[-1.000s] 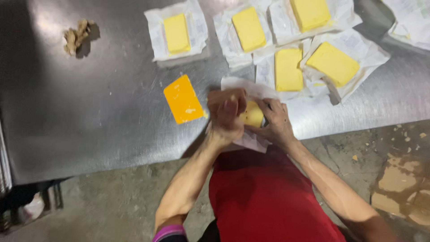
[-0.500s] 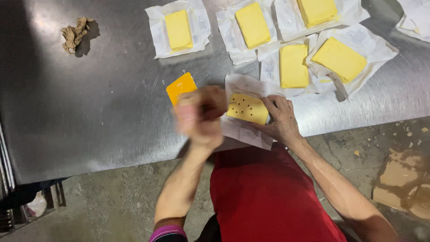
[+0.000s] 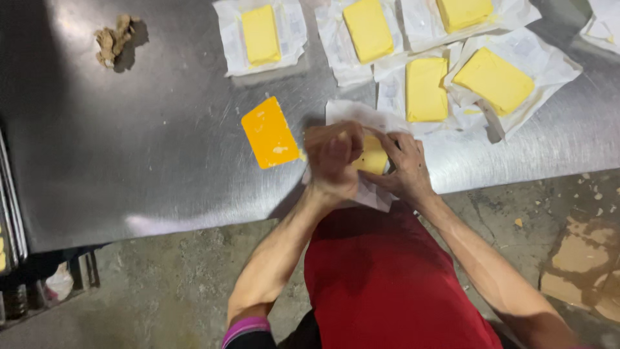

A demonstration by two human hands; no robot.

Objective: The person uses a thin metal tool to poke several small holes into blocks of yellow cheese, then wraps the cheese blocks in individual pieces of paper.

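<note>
Yellow butter, a soft pale block [image 3: 373, 157], is seen gripped between two bare hands at the near edge of a brushed steel table [image 3: 161, 161]. The left hand [image 3: 332, 160] is closed over the block's left side, its fingers curled round it and blurred, so that how tightly they press cannot be told. The right hand [image 3: 407, 167] is cupped against the block's right side, thumb and fingers bent around it. The block is rested on a sheet of white wrapping paper [image 3: 361, 116], which is spread under both hands and reaches back toward the other wrappers.

Just to the left of the left hand, an orange rectangular card [image 3: 270, 132] is laid flat on the bare steel, smeared with pale flecks. Farther back, five more yellow blocks are set out on opened white papers: one apart on the left [image 3: 261, 34], one beside it toward the middle [image 3: 368, 28], one partly cut off by the top edge [image 3: 464, 11], one directly behind the hands [image 3: 426, 89], and one turned at an angle on the right [image 3: 495, 80]. A crumpled brownish lump [image 3: 113, 40] is seen well apart at the far left of the table, casting a dark shadow. A red garment [image 3: 381, 278] is worn by the person, and a purple band [image 3: 247, 327] is visible on the left arm. Stained concrete floor [image 3: 568, 245] is shown below the table's edge.
</note>
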